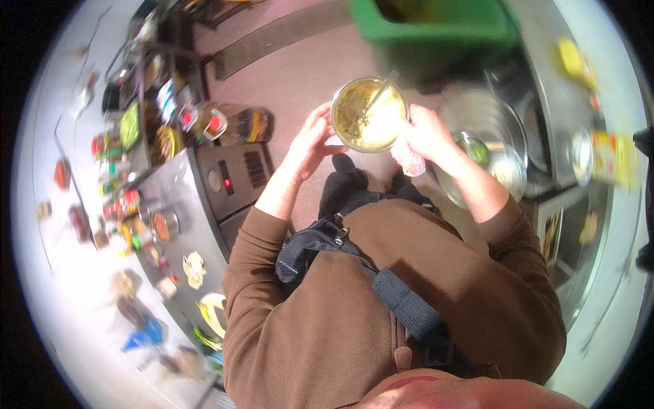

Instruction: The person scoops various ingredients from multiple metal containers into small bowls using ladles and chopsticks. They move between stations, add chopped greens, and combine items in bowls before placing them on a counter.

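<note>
A round metal bowl (pixel 336 121) is in front of me at arm's length, with a pale yellowish mash (pixel 378 129) inside. A metal spoon (pixel 383 90) stands slanted in the mash, its handle leaning past the far rim. My right hand (pixel 426 136) is closed on the bowl's right side, with a pinkish patterned cloth (pixel 409 160) bunched beneath it. My left hand (pixel 315 140) curves around the left side, fingers at the rim and thumb lower down. Bright glare washes out part of the mash, and the bowl hides some of my fingertips.
On the left, a metal counter (pixel 180 204) carries jars and food scraps beside large bottles (pixel 214 124). A green bin (pixel 436 31) stands on the floor ahead. To the right are a large metal basin (pixel 477 109) and a glass bowl (pixel 507 174).
</note>
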The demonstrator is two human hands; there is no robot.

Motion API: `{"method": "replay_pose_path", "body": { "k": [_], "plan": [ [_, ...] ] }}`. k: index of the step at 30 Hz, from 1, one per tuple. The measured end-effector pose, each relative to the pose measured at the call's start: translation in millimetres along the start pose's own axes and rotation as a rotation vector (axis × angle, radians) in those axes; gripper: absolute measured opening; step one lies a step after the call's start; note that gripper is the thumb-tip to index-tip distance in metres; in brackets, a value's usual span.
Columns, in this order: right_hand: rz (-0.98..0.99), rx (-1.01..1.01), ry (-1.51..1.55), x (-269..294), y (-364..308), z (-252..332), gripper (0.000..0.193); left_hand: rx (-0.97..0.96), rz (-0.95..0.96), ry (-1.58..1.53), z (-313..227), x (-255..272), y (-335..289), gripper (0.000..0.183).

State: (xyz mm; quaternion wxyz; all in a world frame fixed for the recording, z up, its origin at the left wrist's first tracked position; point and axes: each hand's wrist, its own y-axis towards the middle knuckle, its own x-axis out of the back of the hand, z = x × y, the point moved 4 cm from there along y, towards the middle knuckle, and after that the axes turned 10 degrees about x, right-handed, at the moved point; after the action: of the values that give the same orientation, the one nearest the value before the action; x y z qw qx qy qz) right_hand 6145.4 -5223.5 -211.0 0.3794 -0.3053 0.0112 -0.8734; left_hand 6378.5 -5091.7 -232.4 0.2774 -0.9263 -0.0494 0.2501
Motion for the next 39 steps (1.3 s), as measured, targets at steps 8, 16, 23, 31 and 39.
{"method": "replay_pose_path", "body": {
  "k": [8, 16, 23, 31, 39],
  "plan": [
    [0.528, 0.015, 0.485, -142.7, 156.7, 111.6, 0.038, -0.131, -0.315, -0.337, -53.5, 176.2, -49.7, 0.071],
    [0.311, -0.135, 0.633, -302.3, 300.7, 162.8, 0.031, -0.663, -0.861, -0.736, -71.6, 331.8, -214.5, 0.049],
    [1.277, 0.735, 0.534, -456.5, 283.3, 378.1, 0.046, -0.962, -1.227, -0.782, -127.5, 336.8, -322.9, 0.071],
    [1.627, 0.485, -0.070, -441.4, 454.3, 348.3, 0.036, -0.978, -1.398, -0.967, -172.0, 358.3, -266.9, 0.070],
    [1.573, 0.386, -0.197, -453.0, 631.1, 372.7, 0.029, -0.777, -1.363, -1.218, -193.9, 433.7, -148.8, 0.069]
  ]
}}
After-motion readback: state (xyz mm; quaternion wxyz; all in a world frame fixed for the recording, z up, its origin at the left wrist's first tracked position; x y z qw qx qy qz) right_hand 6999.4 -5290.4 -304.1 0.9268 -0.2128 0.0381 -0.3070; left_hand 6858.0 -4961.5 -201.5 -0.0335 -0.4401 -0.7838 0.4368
